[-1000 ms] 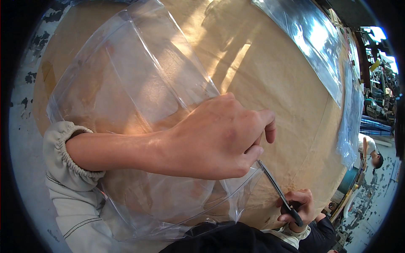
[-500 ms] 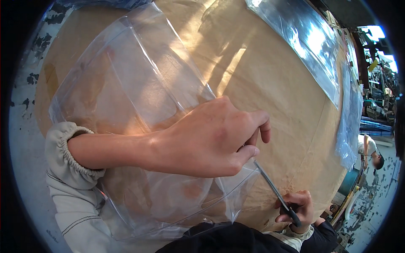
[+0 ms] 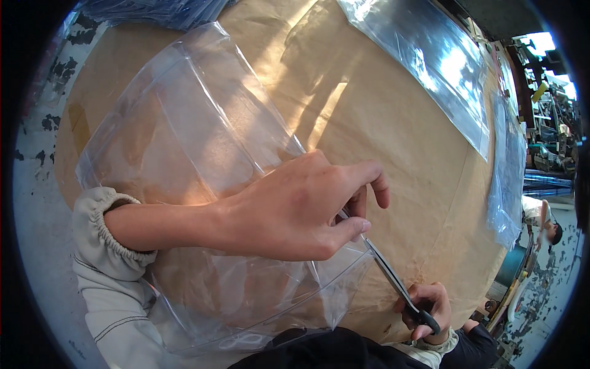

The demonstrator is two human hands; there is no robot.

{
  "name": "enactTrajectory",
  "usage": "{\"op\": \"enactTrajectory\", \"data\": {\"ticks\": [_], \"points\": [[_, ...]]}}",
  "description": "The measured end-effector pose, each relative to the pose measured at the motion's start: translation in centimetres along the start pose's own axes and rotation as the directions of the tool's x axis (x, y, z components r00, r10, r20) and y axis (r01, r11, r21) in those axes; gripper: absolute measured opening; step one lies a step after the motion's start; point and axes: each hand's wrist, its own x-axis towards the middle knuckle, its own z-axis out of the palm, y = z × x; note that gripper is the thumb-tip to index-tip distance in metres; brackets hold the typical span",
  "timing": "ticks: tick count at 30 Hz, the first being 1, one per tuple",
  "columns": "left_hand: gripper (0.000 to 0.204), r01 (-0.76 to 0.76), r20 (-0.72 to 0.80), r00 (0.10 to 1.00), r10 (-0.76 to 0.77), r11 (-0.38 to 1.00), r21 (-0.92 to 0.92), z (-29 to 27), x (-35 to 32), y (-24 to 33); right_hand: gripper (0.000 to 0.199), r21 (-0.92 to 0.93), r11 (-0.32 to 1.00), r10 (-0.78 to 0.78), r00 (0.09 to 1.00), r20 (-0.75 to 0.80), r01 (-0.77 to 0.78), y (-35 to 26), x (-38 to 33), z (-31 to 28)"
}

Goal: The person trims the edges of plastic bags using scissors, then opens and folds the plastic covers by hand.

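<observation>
Left hand (image 3: 295, 209) mid-frame, fingers pinched on clear plastic sheet (image 3: 196, 154). Right hand (image 3: 427, 307), lower right, fist closed around scissors (image 3: 393, 280), blades at sheet edge.

Clear plastic bag (image 3: 203, 141) on tan paper-covered worktop (image 3: 393, 160); scissors (image 3: 399, 286) seemingly black-handled; pale grey sleeve (image 3: 104, 246) with dark stitching.

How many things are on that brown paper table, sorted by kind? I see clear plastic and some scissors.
Clear plastic pieces: 3, the folded sheet under the left hand, a flat sheet at the far side, and one hanging off the right edge.
Scissors: 1, in the right hand.
Blue-tinted plastic stacks: 1.
Total: 5
</observation>
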Motion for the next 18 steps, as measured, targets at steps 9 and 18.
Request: {"op": "enactTrajectory", "data": {"ticks": [9,18], "points": [[0.023,-0.118,-0.142,0.984,0.104,0.989,-0.093,-0.6,0.5,-1.3,0.062,0.273,0.952,-0.095,0.981,-0.168,0.139,1.0,0.0,0.6],[0.025,-0.097,-0.063,0.992,0.111,0.977,0.19,-0.6,0.0,0.0,0.048,-0.065,0.997,-0.03,1.0,-0.006,0.03,0.0,-0.1,-0.1]]}}
